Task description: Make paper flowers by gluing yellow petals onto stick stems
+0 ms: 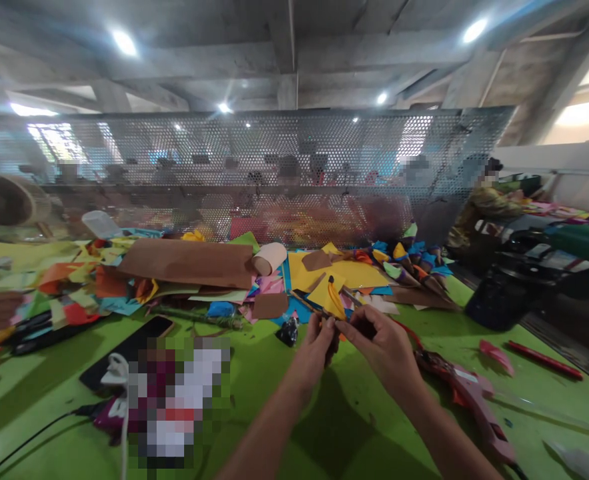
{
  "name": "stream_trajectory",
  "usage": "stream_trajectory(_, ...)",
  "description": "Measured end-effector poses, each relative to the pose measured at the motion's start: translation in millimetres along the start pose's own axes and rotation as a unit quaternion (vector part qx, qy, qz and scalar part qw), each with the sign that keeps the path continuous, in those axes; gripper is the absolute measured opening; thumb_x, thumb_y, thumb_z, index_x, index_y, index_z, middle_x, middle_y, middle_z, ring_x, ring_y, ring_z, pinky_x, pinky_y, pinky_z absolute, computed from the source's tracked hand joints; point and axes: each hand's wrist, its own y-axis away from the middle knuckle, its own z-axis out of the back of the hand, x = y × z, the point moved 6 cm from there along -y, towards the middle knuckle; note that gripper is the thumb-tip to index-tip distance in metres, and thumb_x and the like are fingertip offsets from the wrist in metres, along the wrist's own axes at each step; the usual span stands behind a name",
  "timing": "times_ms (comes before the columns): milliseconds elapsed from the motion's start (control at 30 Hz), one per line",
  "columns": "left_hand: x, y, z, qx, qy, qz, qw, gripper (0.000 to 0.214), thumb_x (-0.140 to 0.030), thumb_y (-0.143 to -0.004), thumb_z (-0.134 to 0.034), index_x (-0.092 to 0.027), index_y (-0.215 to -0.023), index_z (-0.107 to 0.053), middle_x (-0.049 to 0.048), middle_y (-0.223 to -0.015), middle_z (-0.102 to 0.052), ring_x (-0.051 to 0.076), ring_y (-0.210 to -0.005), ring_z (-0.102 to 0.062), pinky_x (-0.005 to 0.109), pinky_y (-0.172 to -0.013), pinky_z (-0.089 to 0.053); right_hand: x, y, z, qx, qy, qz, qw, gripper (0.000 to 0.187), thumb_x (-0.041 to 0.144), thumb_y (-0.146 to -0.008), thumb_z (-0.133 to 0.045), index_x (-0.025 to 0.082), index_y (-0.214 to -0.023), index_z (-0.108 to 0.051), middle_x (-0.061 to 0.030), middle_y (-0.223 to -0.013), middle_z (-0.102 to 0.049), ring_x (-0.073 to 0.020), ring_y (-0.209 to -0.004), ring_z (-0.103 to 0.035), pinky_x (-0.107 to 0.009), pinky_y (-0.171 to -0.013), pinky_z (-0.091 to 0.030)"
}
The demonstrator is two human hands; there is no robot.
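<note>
A small folded yellow paper piece (334,301) with a dark tip stands upright between my fingertips over the green table. My left hand (318,341) is closed, pinching it near the base. My right hand (380,339) is closed too, with thumb and forefinger meeting at the lower right of the same piece. The fingers hide its bottom end. Just behind lie yellow paper sheets (364,275) and a brown paper square (270,306). A crumpled shiny black scrap (289,331) rests left of my left hand.
A pink glue gun (474,393) and a red pen (545,361) lie at the right. At the left are a phone (129,350) and a power strip (109,417). Brown paper (189,261), a cardboard tube (269,258) and several paper cones (427,277) line the back, before a perforated screen (284,160).
</note>
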Motion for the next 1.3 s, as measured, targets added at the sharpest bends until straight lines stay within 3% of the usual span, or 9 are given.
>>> stream_trajectory(267,-3,0,-3.5,0.029,-0.001,-0.025,0.999,0.051,-0.074,-0.084,-0.042,-0.023,-0.094,-0.042,-0.0064,-0.065,-0.037,0.01,-0.055,-0.028,0.025,-0.052,-0.021,-3,0,-1,0.008,-0.028,-0.004,1.0,0.03,0.046,-0.083,-0.064,0.021,-0.071,-0.052,0.0033,-0.064,-0.052,-0.014,-0.06,-0.048,-0.024,-0.055,-0.037)
stream_trajectory(500,-1,0,-1.6,0.014,-0.002,-0.018,1.0,0.053,-0.072,-0.081,-0.053,-0.024,-0.105,-0.047,-0.0043,-0.074,-0.042,0.01,-0.064,-0.038,0.024,-0.057,-0.027,0,-1,3,-0.025,0.039,0.001,0.999,0.033,0.048,-0.082,-0.064,0.022,-0.068,-0.049,0.0032,-0.062,-0.05,-0.014,-0.058,-0.046,-0.025,-0.055,-0.036)
stream_trajectory(700,1,-3,1.5,0.013,0.005,-0.019,1.0,0.047,-0.07,-0.087,-0.043,-0.023,-0.093,-0.044,-0.0058,-0.066,-0.042,0.009,-0.053,-0.03,0.024,-0.051,-0.022,4,1,3,0.002,-0.031,0.008,0.999,0.032,0.049,-0.086,-0.06,0.021,-0.071,-0.054,0.0026,-0.063,-0.05,-0.0142,-0.058,-0.047,-0.025,-0.052,-0.037)
stream_trajectory(767,2,-4,3.4,0.008,0.025,-0.01,1.0,0.05,-0.072,-0.086,-0.042,-0.022,-0.091,-0.044,-0.0045,-0.068,-0.045,0.009,-0.053,-0.033,0.024,-0.051,-0.025,9,4,9,-0.014,-0.026,0.033,0.999,0.026,0.044,-0.09,-0.057,0.021,-0.077,-0.058,0.0014,-0.066,-0.054,-0.0151,-0.06,-0.049,-0.025,-0.054,-0.039)
stream_trajectory(867,2,-4,2.8,0.019,0.082,0.008,0.996,0.056,-0.075,-0.081,-0.045,-0.021,-0.093,-0.049,-0.0019,-0.072,-0.049,0.01,-0.056,-0.038,0.024,-0.053,-0.028,23,13,17,-0.036,0.028,0.132,0.99,0.014,0.032,-0.093,-0.054,0.023,-0.085,-0.06,-0.0026,-0.081,-0.065,-0.0185,-0.075,-0.06,-0.029,-0.068,-0.045)
stream_trajectory(933,1,-4,0.2,0.039,0.118,0.014,0.992,0.058,-0.076,-0.081,-0.046,-0.019,-0.091,-0.053,-0.0009,-0.072,-0.049,0.01,-0.057,-0.039,0.025,-0.054,-0.029,34,20,16,-0.015,0.078,0.214,0.974,0.008,0.025,-0.094,-0.053,0.024,-0.09,-0.06,-0.006,-0.098,-0.07,-0.0216,-0.094,-0.064,-0.033,-0.082,-0.045)
stream_trajectory(1033,-1,-3,-0.9,0.046,0.156,0.02,0.986,0.056,-0.073,-0.081,-0.049,-0.018,-0.085,-0.054,-0.0015,-0.071,-0.048,0.009,-0.055,-0.038,0.024,-0.054,-0.03,44,26,9,0.023,0.159,0.29,0.944,0.009,0.022,-0.094,-0.053,0.024,-0.095,-0.062,-0.0086,-0.118,-0.071,-0.0234,-0.109,-0.063,-0.037,-0.091,-0.043)
stream_trajectory(1300,2,-4,0.1,0.053,0.222,0.063,0.972,0.055,-0.071,-0.078,-0.056,-0.019,-0.094,-0.058,-0.0033,-0.07,-0.045,0.009,-0.055,-0.037,0.021,-0.052,-0.028,47,30,-6,0.054,0.25,0.313,0.914,0.012,0.025,-0.094,-0.052,0.024,-0.098,-0.063,-0.0078,-0.133,-0.064,-0.0237,-0.106,-0.062,-0.038,-0.087,-0.044)
